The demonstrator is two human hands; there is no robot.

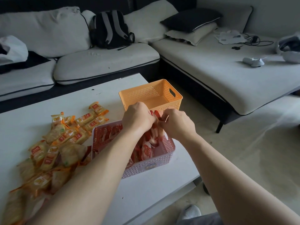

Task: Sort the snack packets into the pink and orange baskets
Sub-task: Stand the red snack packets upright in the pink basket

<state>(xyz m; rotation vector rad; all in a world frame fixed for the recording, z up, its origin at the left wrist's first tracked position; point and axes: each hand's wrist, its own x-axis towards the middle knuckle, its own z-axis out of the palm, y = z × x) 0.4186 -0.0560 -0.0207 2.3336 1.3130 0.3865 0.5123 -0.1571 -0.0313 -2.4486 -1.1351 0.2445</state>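
Observation:
A pink basket (155,163) stands near the table's right front edge and holds several red snack packets (107,135). Behind it stands an orange basket (138,96) with nothing visible inside. Both hands meet above the far end of the pink basket. My left hand (138,117) and my right hand (177,122) are each closed on a bunch of red packets (154,135) that hangs down into the pink basket. A heap of orange-and-yellow packets (61,143) lies on the table to the left.
The white table (40,108) ends just right of the baskets. A light sofa (105,62) with a black backpack (110,30) runs behind it. A chaise (227,73) with cushions, cables and scissors lies to the right. My foot in a sock (190,211) shows below.

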